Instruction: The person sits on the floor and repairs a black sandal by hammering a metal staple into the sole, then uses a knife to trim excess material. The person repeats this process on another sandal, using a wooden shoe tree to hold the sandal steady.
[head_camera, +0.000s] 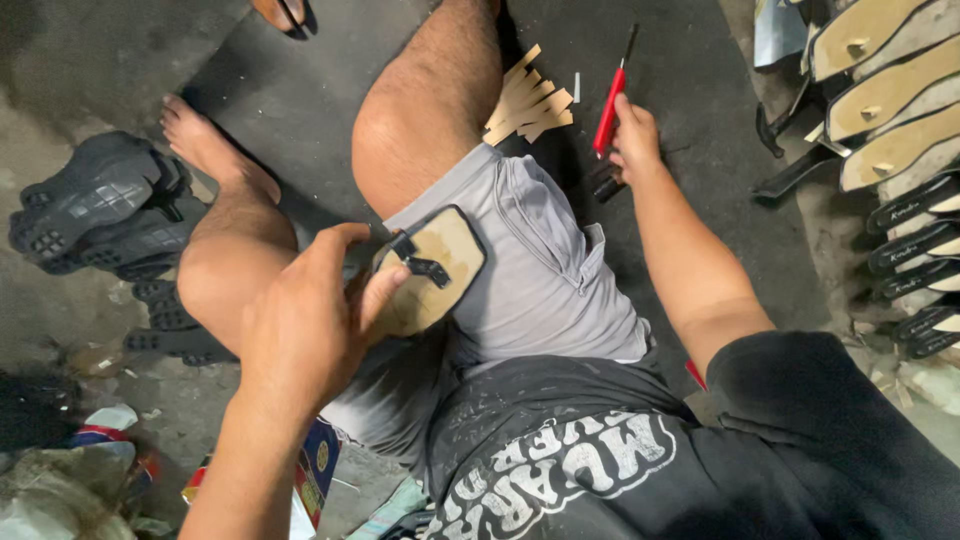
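Basically, head view: left hand (305, 325) was clamped on a tan sandal sole (430, 270) resting on the lap, black strap (420, 262) already threaded through it. Right hand (632, 138), well apart from the sole, was closed on a red-handled tool (610, 105) down near the floor. Right of the sole, rows of strapped soles (890, 110) looked finished; left of it, black outsoles (95, 205) sat stacked, so bonding probably remained.
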